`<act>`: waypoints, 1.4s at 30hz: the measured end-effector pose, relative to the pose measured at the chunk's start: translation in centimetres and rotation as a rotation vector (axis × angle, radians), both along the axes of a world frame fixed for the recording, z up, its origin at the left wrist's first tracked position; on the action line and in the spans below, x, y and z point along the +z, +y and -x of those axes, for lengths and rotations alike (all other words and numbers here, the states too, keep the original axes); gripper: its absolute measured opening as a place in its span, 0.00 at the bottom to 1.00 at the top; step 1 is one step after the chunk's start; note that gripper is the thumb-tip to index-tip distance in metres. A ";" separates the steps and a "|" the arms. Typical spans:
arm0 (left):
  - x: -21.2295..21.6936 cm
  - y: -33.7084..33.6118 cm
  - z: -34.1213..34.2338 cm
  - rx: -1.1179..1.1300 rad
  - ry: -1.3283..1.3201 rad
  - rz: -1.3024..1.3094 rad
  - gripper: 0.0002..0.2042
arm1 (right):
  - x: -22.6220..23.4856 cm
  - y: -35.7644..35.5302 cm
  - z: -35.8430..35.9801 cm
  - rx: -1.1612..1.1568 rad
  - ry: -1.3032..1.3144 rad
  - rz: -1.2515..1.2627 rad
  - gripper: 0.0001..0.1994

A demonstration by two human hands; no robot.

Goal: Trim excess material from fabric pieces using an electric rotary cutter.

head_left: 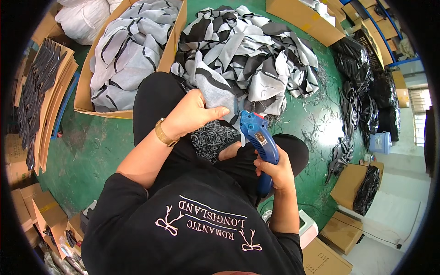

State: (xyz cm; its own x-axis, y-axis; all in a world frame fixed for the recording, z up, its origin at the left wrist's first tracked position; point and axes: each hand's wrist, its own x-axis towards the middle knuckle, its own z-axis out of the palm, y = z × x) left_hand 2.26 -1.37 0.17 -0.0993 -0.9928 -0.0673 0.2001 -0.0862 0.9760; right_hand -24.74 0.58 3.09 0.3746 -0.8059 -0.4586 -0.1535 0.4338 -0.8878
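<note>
My left hand point(195, 113), with a gold watch on the wrist, pinches a piece of grey cloth with black bands point(213, 88) between thumb and fingers. My right hand point(276, 167) is wrapped round the curved grip of a blue hand tool point(259, 136). The tool's head, with a small red part on it, points away from me and meets the cloth's right edge; its exact working end is too small to make out. Beyond my hands lies a large heap of grey and black cloth pieces point(247, 46) on the floor.
Left of my knee stands a cardboard box point(172, 48) full of grey cloth. Dark thread scraps point(208, 142) lie between my legs. On the green floor point(80, 151), stacked cardboard sheets point(54, 110) stand far left. Black plastic bags point(353, 64) and a blue bucket point(380, 143) are at right.
</note>
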 end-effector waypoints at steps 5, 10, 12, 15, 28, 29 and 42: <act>0.2 -0.2 0.1 -0.226 0.019 -0.070 0.10 | 0.1 -0.8 -0.8 -0.054 -0.058 0.036 0.17; 0.8 0.1 1.5 -0.220 0.211 -0.164 0.14 | 1.0 -2.7 -2.4 -0.168 -0.026 0.179 0.21; 0.9 0.3 2.4 -0.231 0.249 -0.188 0.13 | -0.6 -3.1 -3.2 -0.138 0.042 0.314 0.24; 0.4 0.6 3.6 -0.075 0.359 -0.303 0.17 | -1.2 -3.3 -4.6 -0.143 0.056 0.308 0.24; -0.9 -0.7 3.6 0.212 0.660 -0.125 0.14 | -1.1 -0.9 -0.6 -0.154 -0.140 0.090 0.19; -0.8 -0.8 3.7 0.230 0.658 -0.118 0.14 | -1.1 -0.3 -0.3 -0.127 -0.117 0.084 0.19; -0.1 -0.6 4.2 0.292 0.591 -0.096 0.14 | -1.3 0.9 0.4 -0.069 -0.057 -0.007 0.16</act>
